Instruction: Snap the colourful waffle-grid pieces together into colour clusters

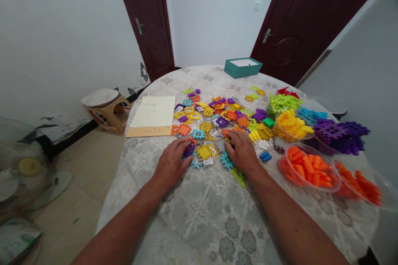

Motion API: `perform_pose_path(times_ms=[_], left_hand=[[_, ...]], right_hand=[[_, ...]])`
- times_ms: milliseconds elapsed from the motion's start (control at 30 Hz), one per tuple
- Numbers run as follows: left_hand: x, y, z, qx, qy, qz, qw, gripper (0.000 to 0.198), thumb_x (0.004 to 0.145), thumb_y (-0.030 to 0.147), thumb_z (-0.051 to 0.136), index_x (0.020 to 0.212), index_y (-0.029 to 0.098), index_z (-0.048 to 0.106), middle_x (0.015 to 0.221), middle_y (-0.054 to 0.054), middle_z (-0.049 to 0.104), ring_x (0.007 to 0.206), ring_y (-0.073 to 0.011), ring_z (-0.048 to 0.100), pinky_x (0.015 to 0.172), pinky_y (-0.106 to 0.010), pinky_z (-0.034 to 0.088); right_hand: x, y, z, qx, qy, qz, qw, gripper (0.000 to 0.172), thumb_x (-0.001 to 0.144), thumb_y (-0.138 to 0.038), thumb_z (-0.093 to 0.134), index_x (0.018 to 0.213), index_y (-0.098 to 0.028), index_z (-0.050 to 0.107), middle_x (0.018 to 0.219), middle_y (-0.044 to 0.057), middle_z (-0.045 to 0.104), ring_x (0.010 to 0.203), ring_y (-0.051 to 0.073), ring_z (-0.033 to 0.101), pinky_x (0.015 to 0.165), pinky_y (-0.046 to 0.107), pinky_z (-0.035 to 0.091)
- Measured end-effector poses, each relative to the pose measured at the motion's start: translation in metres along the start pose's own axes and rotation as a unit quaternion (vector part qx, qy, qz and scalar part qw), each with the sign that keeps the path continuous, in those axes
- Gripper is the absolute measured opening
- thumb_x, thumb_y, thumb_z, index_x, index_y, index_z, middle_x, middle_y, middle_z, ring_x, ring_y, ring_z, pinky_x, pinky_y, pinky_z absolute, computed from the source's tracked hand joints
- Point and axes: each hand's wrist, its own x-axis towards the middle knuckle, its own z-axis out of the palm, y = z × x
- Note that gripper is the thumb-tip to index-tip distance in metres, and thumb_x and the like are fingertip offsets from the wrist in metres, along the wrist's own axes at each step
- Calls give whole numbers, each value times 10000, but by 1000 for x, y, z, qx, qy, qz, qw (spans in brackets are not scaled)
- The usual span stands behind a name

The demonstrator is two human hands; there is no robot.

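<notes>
A spread of small plastic interlocking tiles (214,118) in many colours lies on the round table's patterned cloth (205,211). My left hand (172,161) rests palm down at the near edge of the pile, fingers curled over a purple tile (188,150). My right hand (244,152) lies palm down beside it, fingers bent over tiles near a yellow piece (205,151) and a teal piece (226,160). What, if anything, the fingers grip is hidden.
Clear bowls on the right hold sorted pieces: orange (306,167), more orange (362,184), yellow (292,126), purple (340,132), green (281,103). A teal box (243,67) sits at the far edge, a booklet (154,116) at left. A stool (105,107) and a fan (26,169) stand on the floor.
</notes>
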Motion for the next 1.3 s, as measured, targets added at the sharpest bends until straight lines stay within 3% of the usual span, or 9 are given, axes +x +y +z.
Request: perform_pose_path(times_ms=[133, 267, 500, 733, 967, 1200, 1300], left_hand=[[2, 0, -5, -40, 30, -39, 998, 456, 971, 240, 564, 1427, 254, 548, 1425, -118, 581, 1337, -261, 585, 1173, -470, 467], [4, -2, -10, -61, 56, -68, 994, 440, 962, 211, 547, 1402, 222, 551, 1345, -119, 605, 1106, -209, 686, 1077, -415, 533], [4, -2, -6, 9, -8, -48, 999, 545, 959, 282, 594, 1491, 217, 499, 1400, -139, 638, 1328, -304, 580, 1159, -496, 452], [29, 5, -7, 114, -79, -46, 989, 411, 980, 362, 591, 1365, 222, 627, 1279, -138, 692, 1200, -321, 628, 1052, -469, 492], [55, 10, -6, 156, -104, -77, 979, 362, 1033, 398, 479, 1299, 220, 649, 1203, -126, 717, 1125, -294, 672, 920, -395, 516], [75, 14, 0, 137, -78, -120, 980, 338, 1035, 395, 443, 1191, 192, 665, 1100, -137, 752, 1008, -305, 706, 826, -382, 517], [82, 10, -2, 58, -47, -163, 984, 386, 1011, 406, 499, 1308, 200, 636, 1024, -107, 768, 928, -279, 719, 814, -360, 515]], right_hand=[[2, 2, -1, 41, 31, 16, 999, 323, 991, -309, 557, 1257, -182, 690, 1269, 161, 704, 1222, 314, 620, 1113, 507, 465], [4, 3, -5, 81, 75, 47, 993, 338, 1011, -347, 521, 1256, -186, 689, 1258, 151, 717, 1198, 290, 645, 1096, 478, 490], [5, 12, -16, 97, 126, 177, 971, 424, 1006, -429, 492, 1285, -189, 702, 1206, 135, 761, 1095, 287, 697, 1005, 450, 526], [2, 24, -20, 145, 148, 222, 953, 491, 1027, -491, 455, 1339, -190, 684, 1205, 128, 763, 1078, 277, 702, 1007, 457, 524], [6, 24, -28, 158, 146, 224, 950, 478, 1019, -504, 461, 1242, -176, 727, 1216, 134, 760, 1117, 285, 690, 1042, 456, 502], [6, 29, -26, 189, 143, 238, 942, 462, 1001, -489, 476, 1239, -186, 730, 1213, 118, 765, 1115, 272, 693, 1028, 437, 517], [7, 32, -26, 218, 143, 253, 932, 459, 974, -485, 506, 1232, -186, 740, 1144, 101, 777, 1040, 270, 707, 976, 436, 548]])
